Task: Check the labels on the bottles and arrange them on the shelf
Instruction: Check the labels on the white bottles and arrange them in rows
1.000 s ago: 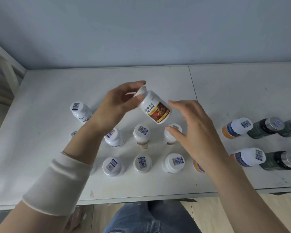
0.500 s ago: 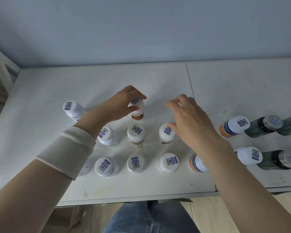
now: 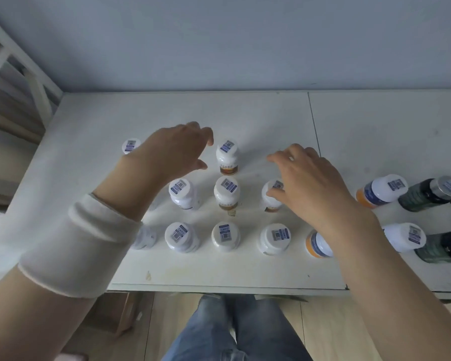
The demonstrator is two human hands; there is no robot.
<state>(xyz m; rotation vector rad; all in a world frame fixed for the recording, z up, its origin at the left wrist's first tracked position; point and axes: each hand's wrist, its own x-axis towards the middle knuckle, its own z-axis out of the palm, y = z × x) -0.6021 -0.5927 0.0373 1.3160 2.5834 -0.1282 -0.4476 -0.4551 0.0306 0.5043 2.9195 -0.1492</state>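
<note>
Head view: a white surface (image 3: 245,113) fills the middle of the frame, with a blue-grey wall (image 3: 219,43) behind it. The left hand (image 3: 172,152) hovers at centre left with fingers spread and relaxed, grasping nothing. Its fingertips are just beside a brown-labelled bottle (image 3: 227,158) and apart from it.

That bottle stands upright at the centre of the frame, its white cap bearing a code sticker. It is alone at the back of a block of white-capped bottles: a middle row (image 3: 226,192) of three and a front row (image 3: 225,235) nearer the lower edge. A white sleeve (image 3: 81,243) on the left forearm hides part of the front row's left end.

The right hand (image 3: 310,186), at centre right, is released, fingers loosely bent and holding nothing. Its thumb lies over the cap of the row-end bottle (image 3: 268,204); whether it touches cannot be told.

An orange bottle (image 3: 317,247) shows partly behind the right forearm. Toward the right edge are two more orange white-capped bottles (image 3: 378,191) and two dark green bottles (image 3: 427,195) with silver caps.
</note>
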